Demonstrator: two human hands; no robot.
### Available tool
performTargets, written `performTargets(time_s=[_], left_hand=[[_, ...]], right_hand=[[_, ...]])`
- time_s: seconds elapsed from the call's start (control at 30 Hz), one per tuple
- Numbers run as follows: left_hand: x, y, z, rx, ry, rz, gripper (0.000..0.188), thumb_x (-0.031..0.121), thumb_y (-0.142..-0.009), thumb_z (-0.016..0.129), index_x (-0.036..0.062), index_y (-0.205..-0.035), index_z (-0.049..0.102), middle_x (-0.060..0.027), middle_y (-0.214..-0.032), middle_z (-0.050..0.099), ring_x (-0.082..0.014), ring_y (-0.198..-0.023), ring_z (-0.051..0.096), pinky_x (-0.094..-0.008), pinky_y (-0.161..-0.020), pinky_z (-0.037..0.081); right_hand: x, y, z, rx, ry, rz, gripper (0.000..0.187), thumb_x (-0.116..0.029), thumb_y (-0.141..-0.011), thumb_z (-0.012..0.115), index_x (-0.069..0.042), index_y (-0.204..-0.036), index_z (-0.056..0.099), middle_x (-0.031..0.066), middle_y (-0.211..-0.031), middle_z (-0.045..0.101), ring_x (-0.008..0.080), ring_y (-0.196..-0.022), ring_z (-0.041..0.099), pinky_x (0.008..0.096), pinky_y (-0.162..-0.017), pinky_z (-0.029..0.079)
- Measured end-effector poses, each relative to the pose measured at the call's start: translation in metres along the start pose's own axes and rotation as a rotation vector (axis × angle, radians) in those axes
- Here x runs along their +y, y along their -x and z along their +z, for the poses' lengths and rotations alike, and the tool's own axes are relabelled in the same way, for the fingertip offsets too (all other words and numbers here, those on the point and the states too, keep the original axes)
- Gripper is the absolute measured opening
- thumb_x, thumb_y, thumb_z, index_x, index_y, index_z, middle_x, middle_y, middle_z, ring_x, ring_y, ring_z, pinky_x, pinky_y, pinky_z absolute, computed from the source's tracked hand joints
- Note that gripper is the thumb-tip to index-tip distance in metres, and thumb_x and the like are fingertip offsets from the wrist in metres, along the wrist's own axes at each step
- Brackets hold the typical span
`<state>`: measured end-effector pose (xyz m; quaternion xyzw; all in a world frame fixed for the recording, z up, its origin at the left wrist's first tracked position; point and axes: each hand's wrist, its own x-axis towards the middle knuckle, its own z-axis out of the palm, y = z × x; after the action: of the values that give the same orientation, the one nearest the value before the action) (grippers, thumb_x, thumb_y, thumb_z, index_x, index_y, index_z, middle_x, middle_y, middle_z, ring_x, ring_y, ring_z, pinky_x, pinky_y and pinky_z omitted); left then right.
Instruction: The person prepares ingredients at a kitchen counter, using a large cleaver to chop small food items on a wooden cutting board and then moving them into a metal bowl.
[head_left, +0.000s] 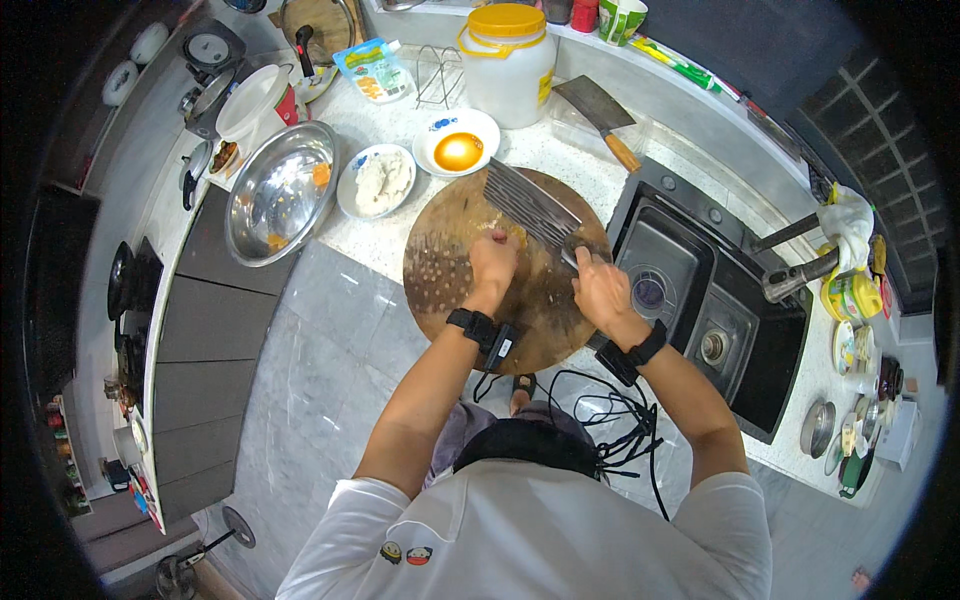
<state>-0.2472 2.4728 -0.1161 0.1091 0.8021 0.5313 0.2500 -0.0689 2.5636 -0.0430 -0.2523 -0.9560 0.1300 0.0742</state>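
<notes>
While R hand (604, 295) grips cleaver (530, 203) over rnd board (440, 270), L hand (492, 264) curls low atop it; can't tell from here what's pinched.

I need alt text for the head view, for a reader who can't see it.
A person's right hand grips a broad cleaver over a round wooden chopping board, with the left hand close to the blade. Off the board's far-left edge are a white bowl of amber liquid and a dish of white food; farther left is a steel bowl, at right a dark sink.

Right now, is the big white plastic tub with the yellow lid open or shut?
Shut: the round yellow lid covers the top of the white plastic tub.
</notes>
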Motion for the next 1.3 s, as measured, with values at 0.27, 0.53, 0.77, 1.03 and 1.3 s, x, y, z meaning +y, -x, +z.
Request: performTargets(time_s=[0.27,0.53,0.77,1.03,1.3], left_hand=[[0.001,0.004,0.002,0.054,0.008,-0.003,0.026,0.01,-0.086,0.066,-0.009,-0.101,0.057,-0.0112,-0.079,0.065,-0.0166,-0.064,0.065,-0.0279,-0.053,0.054],[0.005,0.004,-0.001,0.01,0.187,-0.031,0.024,0.006,-0.086,0.066,-0.0094,-0.102,0.056,-0.0118,-0.082,0.063,-0.0179,-0.066,0.065,-0.0279,-0.056,0.056],[0.009,0.008,-0.002,0.035,0.138,-0.043,0.024,0.004,-0.085,0.065,-0.0095,-0.102,0.057,-0.0113,-0.083,0.063,-0.0188,-0.068,0.066,-0.0283,-0.057,0.056],[0.014,0.011,-0.004,0.024,0.124,-0.042,0.025,0.006,-0.085,0.065,-0.0097,-0.102,0.057,-0.0113,-0.084,0.063,-0.0189,-0.069,0.066,-0.0286,-0.059,0.056],[0.003,0.006,-0.001,0.034,0.1,-0.021,0.024,0.006,-0.086,0.065,-0.0094,-0.102,0.057,-0.0118,-0.084,0.064,-0.0188,-0.069,0.066,-0.0286,-0.061,0.057]], right_hand=[[0.002,-0.001,0.007,-0.099,-0.003,-0.007,0.022,-0.004,-0.081,0.053,0.003,-0.102,0.052,0.0238,-0.079,0.063,0.0393,-0.072,0.064,0.0466,-0.063,0.051],[-0.001,-0.004,-0.005,-0.066,-0.021,0.052,0.03,-0.022,-0.086,0.062,0.0,-0.105,0.052,0.0211,-0.079,0.065,0.0394,-0.074,0.065,0.0473,-0.066,0.051],[-0.002,-0.004,-0.003,-0.135,-0.021,0.03,0.031,-0.026,-0.09,0.057,0.002,-0.102,0.055,0.0238,-0.081,0.065,0.0396,-0.075,0.065,0.0474,-0.066,0.052],[-0.002,-0.004,-0.005,-0.053,-0.051,0.042,0.029,-0.026,-0.09,0.056,0.002,-0.099,0.054,0.0232,-0.081,0.065,0.0396,-0.075,0.065,0.0477,-0.066,0.051],[-0.003,-0.006,-0.007,-0.179,-0.047,0.053,0.028,-0.026,-0.09,0.056,0.0,-0.1,0.052,0.0237,-0.082,0.065,0.0419,-0.077,0.064,0.0499,-0.069,0.05]])
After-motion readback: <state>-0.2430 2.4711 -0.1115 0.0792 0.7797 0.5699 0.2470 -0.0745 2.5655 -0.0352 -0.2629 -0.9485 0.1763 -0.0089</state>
